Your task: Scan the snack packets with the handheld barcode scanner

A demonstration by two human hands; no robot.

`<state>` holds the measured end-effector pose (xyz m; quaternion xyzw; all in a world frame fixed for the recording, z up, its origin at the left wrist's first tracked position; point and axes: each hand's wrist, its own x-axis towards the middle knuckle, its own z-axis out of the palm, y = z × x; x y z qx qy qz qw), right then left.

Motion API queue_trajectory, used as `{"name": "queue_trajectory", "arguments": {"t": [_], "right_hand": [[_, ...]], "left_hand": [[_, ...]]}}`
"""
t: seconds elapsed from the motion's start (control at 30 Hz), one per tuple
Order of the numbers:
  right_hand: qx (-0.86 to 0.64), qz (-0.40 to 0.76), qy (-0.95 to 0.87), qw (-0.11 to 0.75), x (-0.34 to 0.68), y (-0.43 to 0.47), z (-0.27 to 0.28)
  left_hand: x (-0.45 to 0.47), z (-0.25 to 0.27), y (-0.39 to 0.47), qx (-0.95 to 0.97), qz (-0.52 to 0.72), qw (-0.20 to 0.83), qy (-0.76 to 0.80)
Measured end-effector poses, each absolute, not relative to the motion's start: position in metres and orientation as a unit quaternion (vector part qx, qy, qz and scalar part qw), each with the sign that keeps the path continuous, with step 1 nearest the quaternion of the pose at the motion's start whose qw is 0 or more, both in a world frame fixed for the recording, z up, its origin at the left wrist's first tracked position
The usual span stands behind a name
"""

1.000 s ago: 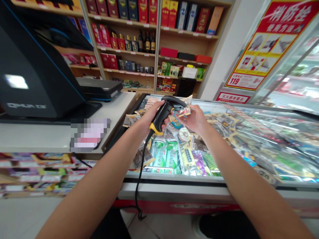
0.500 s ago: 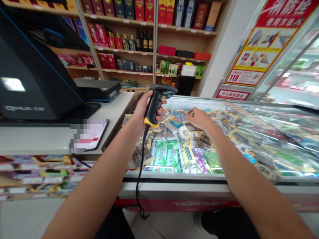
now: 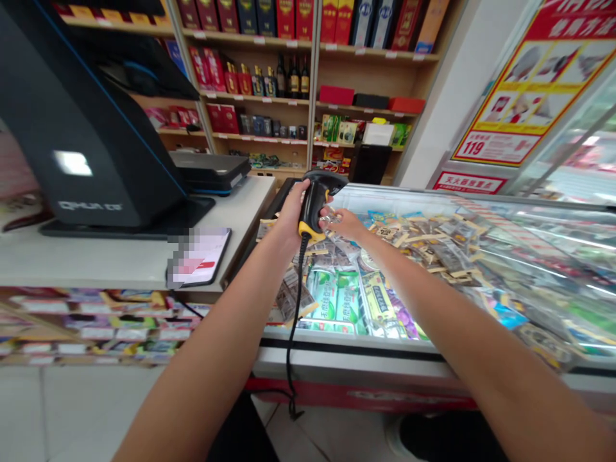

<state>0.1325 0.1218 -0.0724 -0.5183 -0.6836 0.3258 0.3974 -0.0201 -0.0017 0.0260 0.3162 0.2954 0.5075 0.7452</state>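
My left hand (image 3: 292, 215) is wrapped round the grip of a black and yellow barcode scanner (image 3: 314, 204), holding it upright above the freezer (image 3: 356, 346). The scanner's coiled black cord (image 3: 296, 308) hangs down over the freezer's front edge. Close to the right of the scanner, my right hand (image 3: 350, 226) has its fingers curled together near my left fingertips. Something small and shiny shows at those fingertips, too unclear to name. Below both hands lie brown-and-tan packets (image 3: 433, 240), green-and-white packs (image 3: 334, 295) and a yellow pack (image 3: 378, 298).
On the counter (image 3: 96, 263) at left stand a dark checkout terminal (image 3: 110, 141) and a tablet-like device (image 3: 212, 256) with a partly blurred screen. Shelves (image 3: 269, 102) of boxes and bottles line the back. A glass lid (image 3: 539, 256) covers the freezer's right side.
My right hand has moved left from over the packets to beside the scanner, its fingers now drawn together. My left hand keeps the scanner. The view has shifted slightly left.
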Motion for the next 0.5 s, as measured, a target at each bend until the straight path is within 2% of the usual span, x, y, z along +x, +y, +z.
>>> {"name": "queue_trajectory", "arguments": {"t": [0.23, 0.4, 0.5], "right_hand": [[-0.459, 0.476, -0.600, 0.451, 0.161, 0.115, -0.064], [-0.383, 0.653, -0.394, 0.521, 0.172, 0.107, -0.057], [-0.368, 0.682, -0.336, 0.535, 0.170, 0.102, -0.054]], "left_hand": [[-0.016, 0.025, 0.000, 0.336, 0.489, 0.731, 0.338], [-0.001, 0.018, 0.000, 0.380, 0.467, 0.700, 0.383], [0.008, 0.012, -0.001, 0.381, 0.477, 0.686, 0.396]]}}
